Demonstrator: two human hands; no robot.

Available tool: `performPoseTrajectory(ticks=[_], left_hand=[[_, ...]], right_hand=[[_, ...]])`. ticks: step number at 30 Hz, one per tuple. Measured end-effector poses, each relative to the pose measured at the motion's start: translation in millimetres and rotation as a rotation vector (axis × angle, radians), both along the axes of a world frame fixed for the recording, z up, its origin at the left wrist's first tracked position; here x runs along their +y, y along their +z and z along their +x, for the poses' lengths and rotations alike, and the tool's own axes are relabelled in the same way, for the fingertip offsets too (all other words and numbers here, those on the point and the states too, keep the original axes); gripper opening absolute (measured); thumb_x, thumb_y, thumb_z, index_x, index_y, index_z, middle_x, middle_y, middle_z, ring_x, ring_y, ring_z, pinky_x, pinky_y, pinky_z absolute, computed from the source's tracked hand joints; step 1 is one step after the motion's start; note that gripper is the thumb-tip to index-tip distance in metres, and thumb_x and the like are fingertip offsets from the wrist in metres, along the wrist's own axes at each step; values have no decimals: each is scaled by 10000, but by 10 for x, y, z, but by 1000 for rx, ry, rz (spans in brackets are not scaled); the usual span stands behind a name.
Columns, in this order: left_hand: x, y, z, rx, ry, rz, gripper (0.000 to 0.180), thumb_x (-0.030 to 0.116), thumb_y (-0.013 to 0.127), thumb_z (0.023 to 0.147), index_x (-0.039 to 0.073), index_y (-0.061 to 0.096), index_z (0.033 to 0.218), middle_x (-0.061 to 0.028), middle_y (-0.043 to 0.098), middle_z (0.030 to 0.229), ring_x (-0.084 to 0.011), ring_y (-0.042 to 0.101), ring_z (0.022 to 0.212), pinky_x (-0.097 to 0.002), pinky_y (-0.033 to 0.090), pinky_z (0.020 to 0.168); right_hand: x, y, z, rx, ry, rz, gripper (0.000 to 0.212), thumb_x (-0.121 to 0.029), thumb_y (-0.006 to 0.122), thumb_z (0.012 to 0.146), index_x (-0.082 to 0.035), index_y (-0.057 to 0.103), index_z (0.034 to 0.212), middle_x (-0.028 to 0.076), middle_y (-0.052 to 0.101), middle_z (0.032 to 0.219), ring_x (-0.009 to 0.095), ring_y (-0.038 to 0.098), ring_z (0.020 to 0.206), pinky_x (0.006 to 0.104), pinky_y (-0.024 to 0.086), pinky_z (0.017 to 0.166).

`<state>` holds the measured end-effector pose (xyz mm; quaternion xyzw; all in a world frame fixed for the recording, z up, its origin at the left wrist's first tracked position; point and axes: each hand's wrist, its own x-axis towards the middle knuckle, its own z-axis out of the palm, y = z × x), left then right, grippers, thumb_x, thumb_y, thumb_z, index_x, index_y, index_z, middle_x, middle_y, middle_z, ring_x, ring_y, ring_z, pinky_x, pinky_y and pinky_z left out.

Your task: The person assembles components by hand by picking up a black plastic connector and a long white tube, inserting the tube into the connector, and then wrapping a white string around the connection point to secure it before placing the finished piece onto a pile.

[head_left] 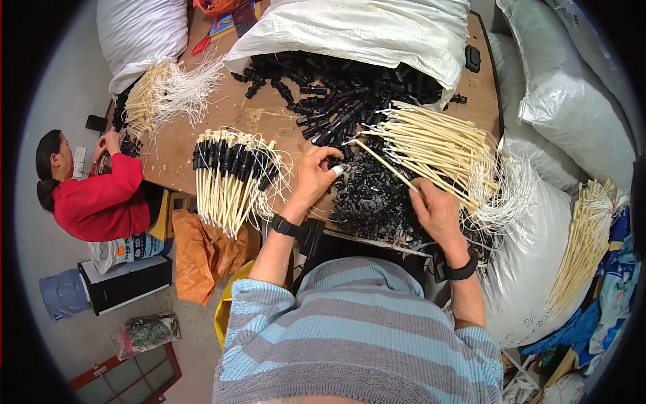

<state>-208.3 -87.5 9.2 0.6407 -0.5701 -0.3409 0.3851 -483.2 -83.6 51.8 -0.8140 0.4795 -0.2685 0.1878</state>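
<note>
My right hand (435,211) pinches the lower end of a thin tan stick (385,163), which slants up and left over the table toward my left hand. My left hand (313,176) is curled, with a white wrap on its thumb. Dark parts show at its fingertips, but whether it grips one is unclear against the black behind. Just beyond it lie many black plastic fittings (330,108). Small black pieces (377,198) are heaped between my hands. A stack of tan sticks (437,145) with white strings lies beyond my right hand.
Left of my left hand, tan sticks with black fittings on their ends (232,168) lie gathered. A large white sack (363,27) spills fittings at the back. Full sacks (572,74) crowd the right side. A person in red (101,195) works at the table's left end.
</note>
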Motion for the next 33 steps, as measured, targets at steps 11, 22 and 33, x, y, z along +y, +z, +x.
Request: performPoseTrajectory(ticks=[11, 22, 33], left_hand=[[80, -198, -9, -160, -21, -324, 229, 70, 755, 720, 65, 679, 936, -33, 535, 746, -178, 512, 609, -296, 432, 608], [154, 151, -91, -432, -479, -186, 277, -65, 636, 698, 40, 570, 946, -120, 571, 800, -331, 600, 817, -400, 482, 714], [394, 100, -13, -319, -88, 19, 307, 70, 623, 855, 67, 601, 1162, -123, 676, 812, -205, 644, 616, -333, 471, 536]], right_hand=[[211, -55, -58, -532, -177, 525, 109, -114, 683, 892, -11, 671, 928, -87, 482, 634, 4, 382, 585, 200, 281, 514], [228, 55, -179, -166, 167, 159, 171, -104, 744, 807, -42, 716, 964, 120, 654, 708, 225, 631, 561, 313, 461, 512], [48, 76, -207, -1403, 186, 840, 163, -96, 657, 846, -106, 560, 716, 119, 664, 883, 60, 509, 588, 208, 358, 499]])
